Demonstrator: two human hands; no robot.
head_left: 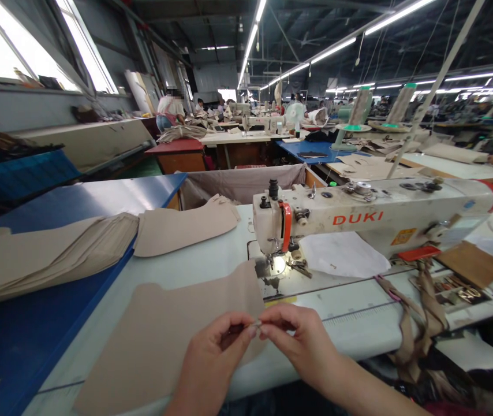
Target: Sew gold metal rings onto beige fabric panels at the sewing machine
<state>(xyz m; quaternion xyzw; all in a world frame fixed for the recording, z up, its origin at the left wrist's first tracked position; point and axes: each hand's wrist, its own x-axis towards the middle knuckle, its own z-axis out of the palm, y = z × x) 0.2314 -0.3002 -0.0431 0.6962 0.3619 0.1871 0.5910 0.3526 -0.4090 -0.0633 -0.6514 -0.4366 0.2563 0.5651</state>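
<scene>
My left hand (218, 358) and my right hand (301, 338) meet near the table's front edge, thumbs and forefingers pinched together. Between the fingertips is something small and pale, too small to name. Beneath and to the left lies a large beige fabric piece (164, 329), flat on the pale table, its far right corner close to the sewing machine's needle area. The white sewing machine (376, 216), marked DUKI, stands ahead and to the right, with its lamp lit at the needle. Another beige fabric piece (186, 226) lies farther back on the table.
On the blue table (99, 312) at left rests a stack of beige pieces (56, 254). A white sheet (344, 254) lies under the machine arm. Fabric strips (424, 318) hang over the front edge at right, beside a small parts tray (456, 289). People work farther back.
</scene>
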